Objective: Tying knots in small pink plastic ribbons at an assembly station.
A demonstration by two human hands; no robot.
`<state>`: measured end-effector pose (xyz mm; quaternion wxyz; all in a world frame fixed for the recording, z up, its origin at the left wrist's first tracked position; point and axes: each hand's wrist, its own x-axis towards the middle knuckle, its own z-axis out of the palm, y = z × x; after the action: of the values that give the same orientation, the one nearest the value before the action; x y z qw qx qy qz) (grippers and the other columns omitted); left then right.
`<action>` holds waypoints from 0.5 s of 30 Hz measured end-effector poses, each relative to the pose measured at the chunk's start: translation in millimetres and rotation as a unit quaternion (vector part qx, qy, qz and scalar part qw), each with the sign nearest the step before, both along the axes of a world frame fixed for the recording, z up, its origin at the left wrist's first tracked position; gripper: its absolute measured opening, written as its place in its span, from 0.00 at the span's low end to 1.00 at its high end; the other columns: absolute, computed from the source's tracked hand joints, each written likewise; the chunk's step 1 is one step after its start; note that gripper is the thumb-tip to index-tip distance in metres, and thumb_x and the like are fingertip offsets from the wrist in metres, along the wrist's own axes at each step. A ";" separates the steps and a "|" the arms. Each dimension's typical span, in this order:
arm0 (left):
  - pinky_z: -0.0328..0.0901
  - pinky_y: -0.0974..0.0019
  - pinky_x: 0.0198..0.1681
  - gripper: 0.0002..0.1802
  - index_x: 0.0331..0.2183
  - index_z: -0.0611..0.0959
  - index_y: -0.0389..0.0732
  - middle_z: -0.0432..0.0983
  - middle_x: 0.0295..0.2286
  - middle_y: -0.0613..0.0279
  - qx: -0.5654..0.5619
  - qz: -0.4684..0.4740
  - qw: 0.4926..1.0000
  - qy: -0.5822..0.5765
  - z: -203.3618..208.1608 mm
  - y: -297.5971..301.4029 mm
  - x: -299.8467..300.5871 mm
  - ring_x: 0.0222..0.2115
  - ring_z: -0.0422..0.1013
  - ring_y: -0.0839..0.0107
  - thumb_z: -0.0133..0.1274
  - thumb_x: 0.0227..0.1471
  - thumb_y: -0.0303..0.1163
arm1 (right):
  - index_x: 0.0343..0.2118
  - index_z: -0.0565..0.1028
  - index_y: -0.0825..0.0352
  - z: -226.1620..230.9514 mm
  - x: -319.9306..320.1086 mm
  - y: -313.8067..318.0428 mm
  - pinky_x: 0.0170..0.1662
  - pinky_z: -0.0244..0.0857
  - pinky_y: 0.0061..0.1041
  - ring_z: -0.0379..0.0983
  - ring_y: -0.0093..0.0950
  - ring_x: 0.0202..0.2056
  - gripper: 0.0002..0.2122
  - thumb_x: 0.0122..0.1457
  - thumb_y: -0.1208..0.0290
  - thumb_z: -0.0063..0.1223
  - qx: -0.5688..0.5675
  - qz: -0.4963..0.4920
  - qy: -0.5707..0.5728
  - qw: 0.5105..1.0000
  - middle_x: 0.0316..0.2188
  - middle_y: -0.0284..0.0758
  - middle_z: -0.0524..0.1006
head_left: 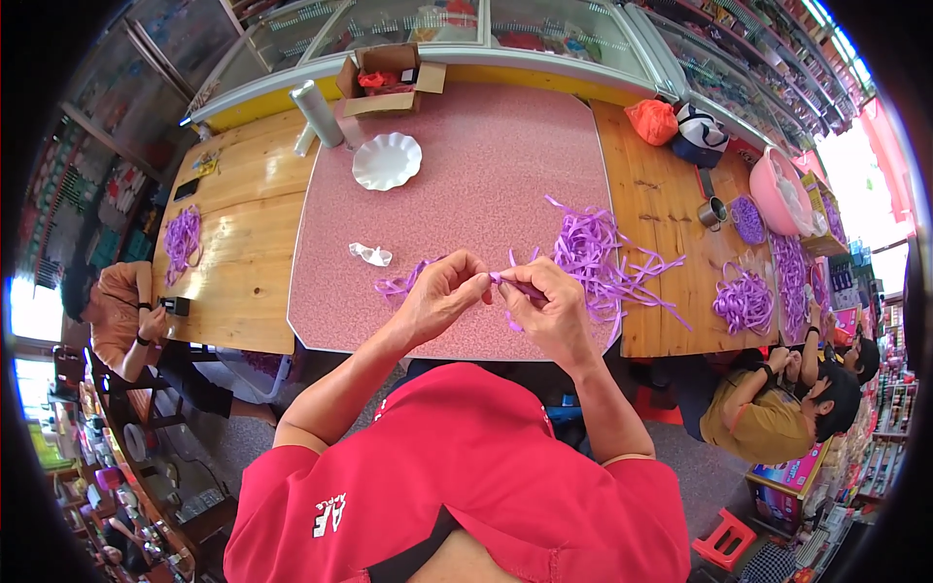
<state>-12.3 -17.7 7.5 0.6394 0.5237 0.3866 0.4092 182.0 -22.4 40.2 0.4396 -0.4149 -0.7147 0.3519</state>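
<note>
Both my hands meet over the near part of the pink tabletop [466, 194], pinching a purple ribbon [497, 278] between them. Thumb and index finger of my left hand [449, 289] close on one part of it. My right hand [547, 299] grips the same ribbon just to the right, its fingers curled. A loose heap of purple ribbons [589, 255] lies right beside and beyond my right hand. A few more purple strands [397, 286] lie by my left hand. Whether the ribbon is knotted between my fingertips is too small to tell.
A clear plastic piece [370, 255], a white scalloped plate [387, 161], a film roll [318, 114] and an open cardboard box [393, 85] stand farther off. Purple ribbon bundles [744, 300] lie on the right wooden table near a pink basin [777, 192]. Other people sit at left and right.
</note>
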 end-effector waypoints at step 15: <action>0.65 0.71 0.41 0.10 0.35 0.74 0.36 0.74 0.31 0.65 -0.011 -0.019 1.000 -0.022 -2.5 -5.3 1.7 0.34 0.70 0.78 0.50 0.61 0.35 | 0.34 0.78 0.72 2.7 10.4 -1.6 0.23 0.55 0.15 0.63 0.12 0.23 0.06 0.53 0.83 0.54 -0.030 0.040 -0.005 0.999 0.26 0.28 0.71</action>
<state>-10.5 -23.1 4.9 0.6609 0.5149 0.3671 0.4041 192.4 -24.0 42.9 0.4093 -0.4006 -0.7220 0.3881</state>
